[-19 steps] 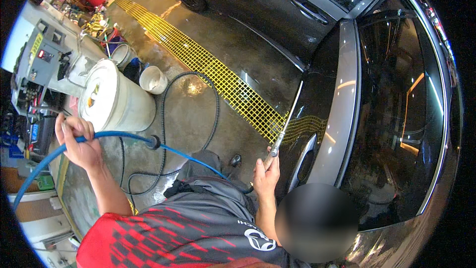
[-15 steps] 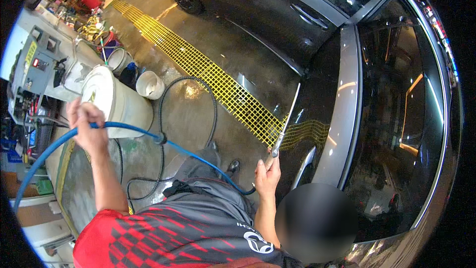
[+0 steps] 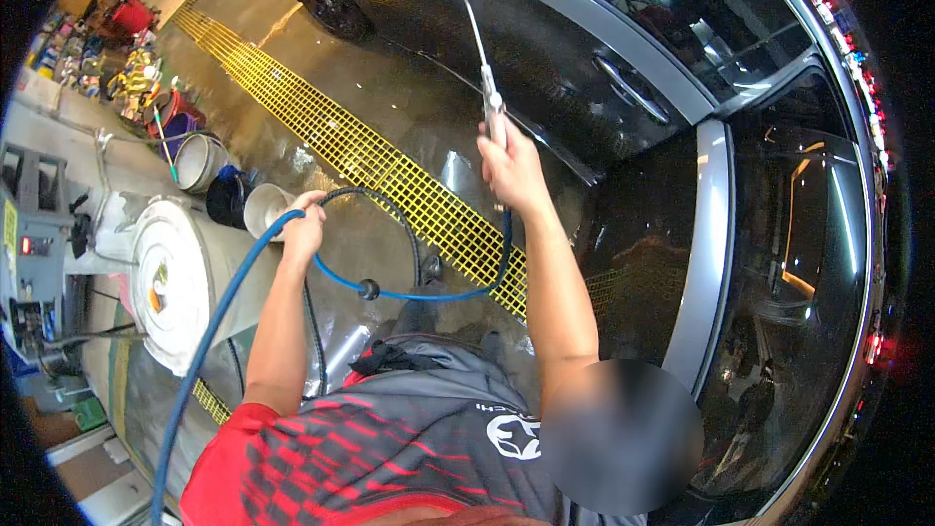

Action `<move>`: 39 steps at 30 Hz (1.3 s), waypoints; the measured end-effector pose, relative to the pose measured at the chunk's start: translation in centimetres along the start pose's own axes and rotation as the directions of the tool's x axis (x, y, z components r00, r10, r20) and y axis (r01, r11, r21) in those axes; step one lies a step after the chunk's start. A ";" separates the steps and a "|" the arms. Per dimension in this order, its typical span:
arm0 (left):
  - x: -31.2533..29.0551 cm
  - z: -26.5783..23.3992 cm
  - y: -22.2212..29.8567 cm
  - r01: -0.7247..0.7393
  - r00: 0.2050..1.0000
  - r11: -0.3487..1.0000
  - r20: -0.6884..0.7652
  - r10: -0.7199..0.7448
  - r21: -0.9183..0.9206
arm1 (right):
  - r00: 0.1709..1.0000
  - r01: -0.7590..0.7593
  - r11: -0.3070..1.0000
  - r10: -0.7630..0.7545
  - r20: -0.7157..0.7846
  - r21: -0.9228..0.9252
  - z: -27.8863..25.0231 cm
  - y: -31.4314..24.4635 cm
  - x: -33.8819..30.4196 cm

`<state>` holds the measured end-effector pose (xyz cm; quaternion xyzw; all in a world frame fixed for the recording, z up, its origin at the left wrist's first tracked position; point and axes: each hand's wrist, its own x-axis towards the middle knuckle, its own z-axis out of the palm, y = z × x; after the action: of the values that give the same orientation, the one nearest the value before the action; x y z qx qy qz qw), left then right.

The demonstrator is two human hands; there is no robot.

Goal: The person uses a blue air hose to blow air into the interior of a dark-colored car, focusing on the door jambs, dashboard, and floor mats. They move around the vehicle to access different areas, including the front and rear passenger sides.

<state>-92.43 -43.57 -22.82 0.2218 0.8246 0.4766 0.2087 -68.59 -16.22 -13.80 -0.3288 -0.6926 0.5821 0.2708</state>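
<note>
My right hand [image 3: 514,170] is closed round the grip of a spray gun [image 3: 494,102]. A thin metal wand on the gun points forward, alongside the door of a dark, wet-looking car [image 3: 638,224]. A blue hose [image 3: 207,331] rises from the lower left and passes through my closed left hand [image 3: 305,224]. From there it sags past a black ring [image 3: 368,288] and curves up to the gun. No spray can be made out at the wand's tip.
A yellow floor grating [image 3: 380,168] runs diagonally between me and the car. At my left stand a large white barrel [image 3: 224,263], a pale bucket [image 3: 265,206] and several other buckets. A black hose [image 3: 407,224] loops over the wet floor. Further left is a grey control box [image 3: 39,244].
My right hand has lifted the spray gun forward, its wand swinging from right-leaning to left-leaning. My left hand has come rightward with the blue hose, nearer the right. The view has shifted somewhat.
</note>
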 end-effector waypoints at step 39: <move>19.9 58.0 31.7 -0.763 0.371 0.642 0.763 0.529 -0.073 | 0.754 -0.560 0.828 0.524 -0.397 0.029 -28.0 4.2 -3.3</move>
<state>-71.11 22.04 -24.14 0.7276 0.5717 0.2611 0.2751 -44.66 -0.71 -12.96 -0.6358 -0.5255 0.5261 0.2068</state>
